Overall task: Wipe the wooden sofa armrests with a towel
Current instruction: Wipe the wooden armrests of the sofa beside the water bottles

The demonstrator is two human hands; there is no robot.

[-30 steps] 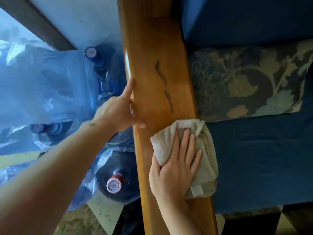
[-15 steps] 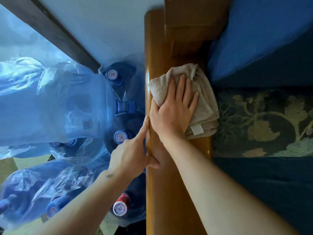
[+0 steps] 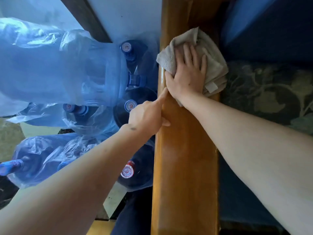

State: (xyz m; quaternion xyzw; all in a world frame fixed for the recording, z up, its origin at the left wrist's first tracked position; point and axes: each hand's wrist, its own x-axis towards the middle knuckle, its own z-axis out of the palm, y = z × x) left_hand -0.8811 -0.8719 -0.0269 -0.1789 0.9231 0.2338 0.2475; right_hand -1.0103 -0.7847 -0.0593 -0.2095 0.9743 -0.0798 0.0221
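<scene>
**Operator A:** Which step is in hand?

**Operator B:** The wiping stroke is judged to be under way. The towel, folded into a pad, is pressed onto the top of the wooden armrest near its far end, where the armrest meets the sofa back. It overhangs the armrest edge slightly on the cushion side.

**Operator A:** How is the right hand posed?

**Operator B:** The right hand is laid flat on the towel, palm down, with the fingers extended and slightly spread. Nothing is gripped; the cloth is held by downward pressure alone. The forearm is reached diagonally across the armrest from the seat side.

**Operator A:** And the left hand?

**Operator B:** The left hand is rested against the outer edge of the armrest. The index finger is extended along that edge, almost to the right wrist, and the thumb is laid on the top face. The other fingers are hidden below the edge, so their curl cannot be told. No object is held.

**Operator A:** What is called for next?

**Operator B:** Since the far end appears reached, a return stroke toward the near end is likely required, with even pressure kept so the pad is not bunched. The water bottles beside the sofa are to be left undisturbed.
</scene>
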